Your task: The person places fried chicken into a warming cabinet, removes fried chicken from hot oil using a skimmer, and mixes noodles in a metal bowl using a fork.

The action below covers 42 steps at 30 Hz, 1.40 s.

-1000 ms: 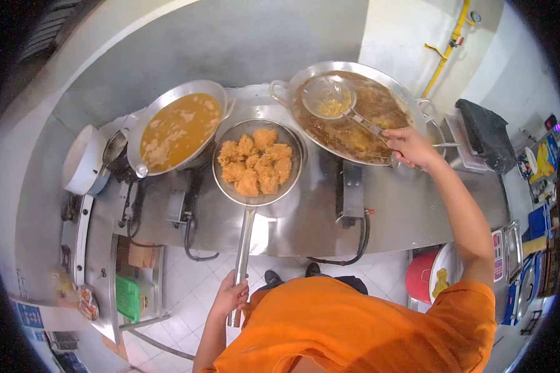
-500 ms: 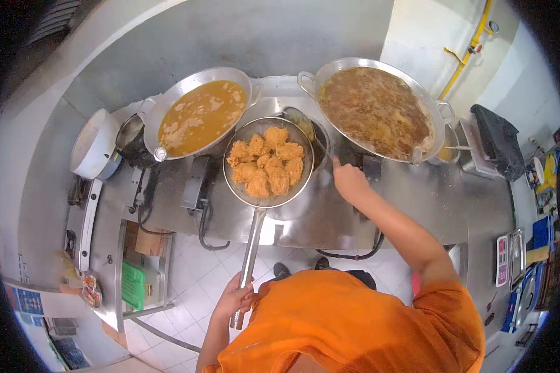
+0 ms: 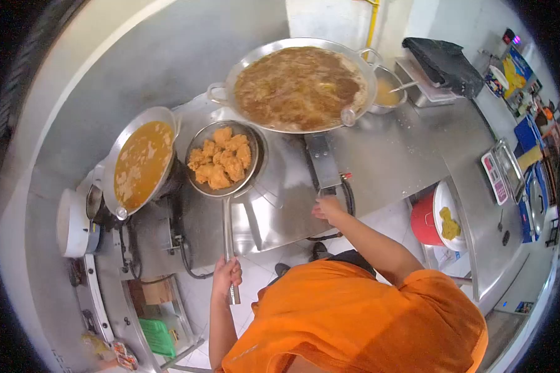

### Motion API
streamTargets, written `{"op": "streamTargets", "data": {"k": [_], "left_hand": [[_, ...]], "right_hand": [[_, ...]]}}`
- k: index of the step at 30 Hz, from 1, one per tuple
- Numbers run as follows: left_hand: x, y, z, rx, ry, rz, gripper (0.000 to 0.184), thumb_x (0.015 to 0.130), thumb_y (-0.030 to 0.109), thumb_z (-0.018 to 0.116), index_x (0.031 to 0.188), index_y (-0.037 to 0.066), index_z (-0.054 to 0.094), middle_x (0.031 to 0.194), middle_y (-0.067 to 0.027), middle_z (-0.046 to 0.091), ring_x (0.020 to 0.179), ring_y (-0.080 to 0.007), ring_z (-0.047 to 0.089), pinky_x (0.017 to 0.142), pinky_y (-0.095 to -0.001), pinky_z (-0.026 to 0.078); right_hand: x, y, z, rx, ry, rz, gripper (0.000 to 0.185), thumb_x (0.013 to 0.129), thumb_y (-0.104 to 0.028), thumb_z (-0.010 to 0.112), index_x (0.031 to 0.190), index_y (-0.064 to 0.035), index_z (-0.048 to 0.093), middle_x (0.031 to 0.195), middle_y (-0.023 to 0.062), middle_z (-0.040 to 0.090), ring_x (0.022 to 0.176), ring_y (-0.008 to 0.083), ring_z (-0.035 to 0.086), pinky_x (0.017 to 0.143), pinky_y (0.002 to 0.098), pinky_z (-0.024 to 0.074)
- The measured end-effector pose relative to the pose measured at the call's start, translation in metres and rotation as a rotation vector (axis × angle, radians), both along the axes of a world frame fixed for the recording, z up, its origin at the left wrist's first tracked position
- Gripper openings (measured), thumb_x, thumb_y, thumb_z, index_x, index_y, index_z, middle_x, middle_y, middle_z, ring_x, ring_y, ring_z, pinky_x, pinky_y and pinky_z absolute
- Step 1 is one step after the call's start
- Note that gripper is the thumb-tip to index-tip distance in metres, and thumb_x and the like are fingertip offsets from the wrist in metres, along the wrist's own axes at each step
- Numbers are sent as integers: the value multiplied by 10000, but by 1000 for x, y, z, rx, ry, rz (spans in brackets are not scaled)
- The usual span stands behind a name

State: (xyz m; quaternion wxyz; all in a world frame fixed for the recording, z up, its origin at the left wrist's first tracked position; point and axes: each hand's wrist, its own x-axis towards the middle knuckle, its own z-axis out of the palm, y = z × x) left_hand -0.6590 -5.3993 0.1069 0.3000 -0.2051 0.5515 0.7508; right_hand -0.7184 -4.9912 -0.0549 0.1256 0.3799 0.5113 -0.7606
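While left hand [image 3: 227, 274] grips strainer [image 3: 228, 222] (fried pieces [image 3: 221, 159] inside), right hand [image 3: 327, 209] near counter [image 3: 389, 158].

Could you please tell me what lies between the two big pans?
In the head view, the strainer with fried pieces sits between the left pan and the right pan, its handle in the left hand; a vessel's rim partly shows beneath.

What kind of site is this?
Likely a commercial or restaurant kitchen: two large pans of oil-like liquid, the left pan and the right pan, a big strainer of fried pieces, and a long metal counter.
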Motion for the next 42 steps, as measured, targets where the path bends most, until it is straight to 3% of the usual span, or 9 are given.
{"op": "streamTargets", "data": {"k": [12,21,24,27,30,33,36,37,42], "left_hand": [[-9,37,-5,-230,100,-5,309,1020,302,582,1175,44,513,692,-49,551,486,-156,510,438,-318,465],[1,29,2,-24,35,36,557,996,621,472,1207,114,566,739,-46,573,522,-159,511,476,-322,431],[26,29,-16,171,25,197,630,973,690,443,1201,118,573,734,-24,592,554,-107,541,494,-270,439],[73,26,-88,173,-99,197,613,972,681,459,1195,121,572,762,-29,616,601,-124,591,520,-285,479],[135,42,-172,-87,-172,-330,459,1011,524,494,1213,117,568,865,-75,643,676,-203,620,561,-332,507],[212,116,-217,-201,-213,-624,329,1020,363,519,1221,107,569,944,-122,663,802,-274,666,600,-393,533],[261,187,-297,-340,67,-1079,480,947,400,635,1280,58,582,1267,-187,627,1107,-351,619,948,-540,504],[292,222,-293,-668,150,-1122,328,916,282,730,1163,99,618,1061,-140,700,922,-251,681,690,-461,564],[420,365,-253,-501,73,-1438,355,932,331,695,1187,96,620,1084,-137,700,934,-246,683,706,-438,564]], "right_hand": [[7,39,-52,58,281,-214,229,957,-135,689,915,13,520,771,155,686,618,209,682,503,323,534],[67,23,-45,240,165,-152,179,970,-223,655,1018,-51,663,859,81,711,629,141,674,524,290,538],[189,27,-47,158,408,119,210,980,-271,654,1053,-74,665,867,71,711,678,137,683,576,305,557],[362,39,-96,799,512,494,326,950,-351,541,1027,-77,699,928,162,716,842,346,694,826,476,545],[566,65,-137,701,-116,1100,281,943,-285,654,1094,-47,664,994,83,708,864,203,658,792,402,540],[783,54,-150,279,-473,801,320,927,-286,678,1119,-31,667,1056,92,704,925,218,653,830,411,534],[931,22,-136,-74,-562,333,361,911,-288,702,1145,-15,670,1119,100,701,985,234,649,867,421,529],[970,11,-133,-166,-550,194,375,905,-288,710,1154,-9,671,1139,103,700,1005,239,647,880,424,527],[1107,6,-116,-456,-250,-197,449,878,-290,751,1196,18,676,1243,117,694,1106,264,639,943,441,518]]}}
